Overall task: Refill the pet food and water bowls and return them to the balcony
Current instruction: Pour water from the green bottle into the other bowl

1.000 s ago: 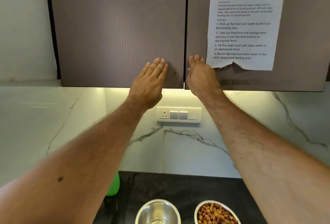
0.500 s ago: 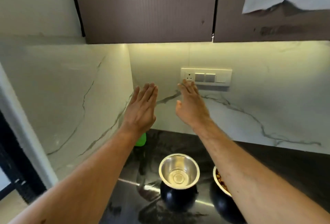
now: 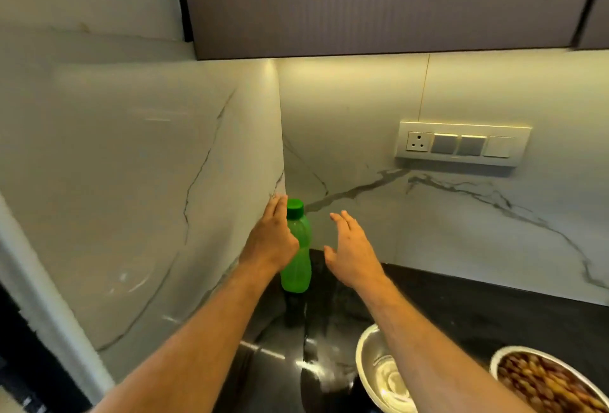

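Both hands reach toward a green bottle (image 3: 296,252) standing upright in the far left corner of a dark counter (image 3: 494,313), where two marble walls meet. The left hand (image 3: 272,239) sits in front of the bottle's left side, fingers straight and together; whether it touches the plastic cannot be told. The right hand (image 3: 351,252) hovers just right of the bottle, apart from it, fingers spread and holding nothing. Neither hand grips anything yet.

The bottle, its green cap (image 3: 295,208) on, is tucked out of the way against the wall, which is likely why both arms must stretch far to flank it. It is probably the water source for the steel bowl (image 3: 375,369) waiting at the near edge, partly hidden under the right forearm; that bowl looks mostly bare inside. Just right of it, the food bowl (image 3: 543,379) already holds brown kibble, so the feed step appears done and water remains. Both bowls sit near the person, well apart from the bottle, handy for pouring. A socket panel (image 3: 461,144) is fixed to the far wall under the cabinet (image 3: 379,4).
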